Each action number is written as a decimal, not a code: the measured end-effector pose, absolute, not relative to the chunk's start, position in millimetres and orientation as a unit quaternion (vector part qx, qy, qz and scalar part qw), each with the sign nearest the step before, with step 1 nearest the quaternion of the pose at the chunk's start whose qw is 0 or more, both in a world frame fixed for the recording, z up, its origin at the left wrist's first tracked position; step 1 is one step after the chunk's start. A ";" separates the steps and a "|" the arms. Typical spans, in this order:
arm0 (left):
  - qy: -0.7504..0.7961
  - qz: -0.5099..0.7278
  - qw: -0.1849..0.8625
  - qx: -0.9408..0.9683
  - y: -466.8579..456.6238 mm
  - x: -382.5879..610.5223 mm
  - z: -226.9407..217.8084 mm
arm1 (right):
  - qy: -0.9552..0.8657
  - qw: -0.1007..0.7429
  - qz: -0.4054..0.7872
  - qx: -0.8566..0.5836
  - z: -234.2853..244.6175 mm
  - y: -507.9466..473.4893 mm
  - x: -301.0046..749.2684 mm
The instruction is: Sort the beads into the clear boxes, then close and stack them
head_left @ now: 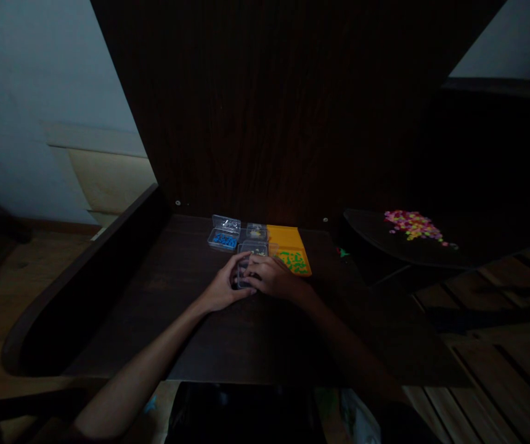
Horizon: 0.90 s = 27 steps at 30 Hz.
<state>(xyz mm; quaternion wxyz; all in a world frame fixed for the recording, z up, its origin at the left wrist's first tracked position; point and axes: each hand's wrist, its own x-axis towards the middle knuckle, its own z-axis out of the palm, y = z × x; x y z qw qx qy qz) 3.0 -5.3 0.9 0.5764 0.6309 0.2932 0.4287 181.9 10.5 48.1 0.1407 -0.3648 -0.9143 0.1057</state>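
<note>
Both my hands meet on a small clear plastic box [245, 274] in the middle of the dark wooden desk [191, 333]. My left hand [222, 287] curls round the box's left side and my right hand [274, 277] grips its right side. Just behind them lie an open clear box with blue pieces [223, 237], another small clear box [256, 232] and an orange tray [288, 250] holding green pieces. The scene is very dim, so what the held box contains is unclear.
A round dark tray [376, 246] with a heap of pink and yellow pieces [413, 225] stands to the right. A tall dark panel [274, 105] closes the desk's back; a raised rail [84, 271] runs along its left side. Slatted wood lies at right.
</note>
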 end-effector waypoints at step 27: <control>0.295 0.433 0.555 0.646 -4.3 1.9 0.6 | -0.912 0.153 0.152 -0.350 47.3 18.6 172.0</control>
